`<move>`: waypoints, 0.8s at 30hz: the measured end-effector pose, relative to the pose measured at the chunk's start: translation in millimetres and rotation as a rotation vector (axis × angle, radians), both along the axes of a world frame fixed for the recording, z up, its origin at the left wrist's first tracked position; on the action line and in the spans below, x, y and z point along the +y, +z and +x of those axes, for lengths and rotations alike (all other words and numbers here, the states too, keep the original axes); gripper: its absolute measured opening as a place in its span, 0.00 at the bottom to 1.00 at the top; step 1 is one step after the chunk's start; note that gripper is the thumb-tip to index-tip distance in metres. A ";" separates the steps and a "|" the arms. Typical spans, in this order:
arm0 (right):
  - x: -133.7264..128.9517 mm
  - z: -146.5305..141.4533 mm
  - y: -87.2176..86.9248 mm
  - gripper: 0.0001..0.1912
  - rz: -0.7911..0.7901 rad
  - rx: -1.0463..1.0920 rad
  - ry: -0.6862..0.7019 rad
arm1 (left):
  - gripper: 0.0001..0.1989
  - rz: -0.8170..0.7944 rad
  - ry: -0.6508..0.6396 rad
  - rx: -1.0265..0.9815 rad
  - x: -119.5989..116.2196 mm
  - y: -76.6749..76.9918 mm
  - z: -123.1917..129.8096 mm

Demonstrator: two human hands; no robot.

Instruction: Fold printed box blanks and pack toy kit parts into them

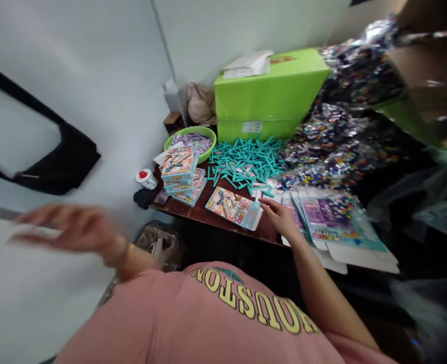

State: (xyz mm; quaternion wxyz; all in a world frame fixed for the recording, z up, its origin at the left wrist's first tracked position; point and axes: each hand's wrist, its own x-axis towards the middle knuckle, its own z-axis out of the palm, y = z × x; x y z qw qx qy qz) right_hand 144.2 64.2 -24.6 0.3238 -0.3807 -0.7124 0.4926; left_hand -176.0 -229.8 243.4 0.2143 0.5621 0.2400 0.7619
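My left hand is raised in the air at the left, away from the table. It is smeared by motion, but its fingers are stretched out with nothing visible in them. My right hand hovers over the table's front edge with fingers extended and apart. Its fingertips are close to the end flap of a printed cardboard box; whether they touch it I cannot tell. That box lies flat, with the flap at its right end open. Left of it stands a stack of similar printed boxes. Flattened cartons lie just right of my right hand.
Teal plastic sticks are heaped behind the box. A green basin holds purple pieces. A large green carton stands at the back. Clear bags of colourful bits pile up at the right. A white container with a red top is at the left.
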 end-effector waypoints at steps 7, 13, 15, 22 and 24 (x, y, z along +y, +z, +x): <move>-19.5 5.8 -18.3 0.23 0.174 -0.269 -0.049 | 0.23 -0.783 0.062 0.983 183.0 -149.3 67.0; -40.9 -6.5 -31.9 0.21 -0.068 -0.422 -0.060 | 0.56 -0.784 0.246 1.628 181.4 -285.2 103.3; -46.1 -19.8 -27.6 0.24 -0.163 -0.212 -0.068 | 0.54 -0.761 0.339 1.590 171.9 -301.1 107.9; -43.3 -44.4 7.7 0.22 -0.062 0.055 0.006 | 0.22 -0.839 0.527 1.149 171.7 -299.3 108.6; -42.2 -41.5 8.9 0.19 0.065 0.055 0.009 | 0.23 -0.802 0.532 0.967 169.7 -284.5 98.9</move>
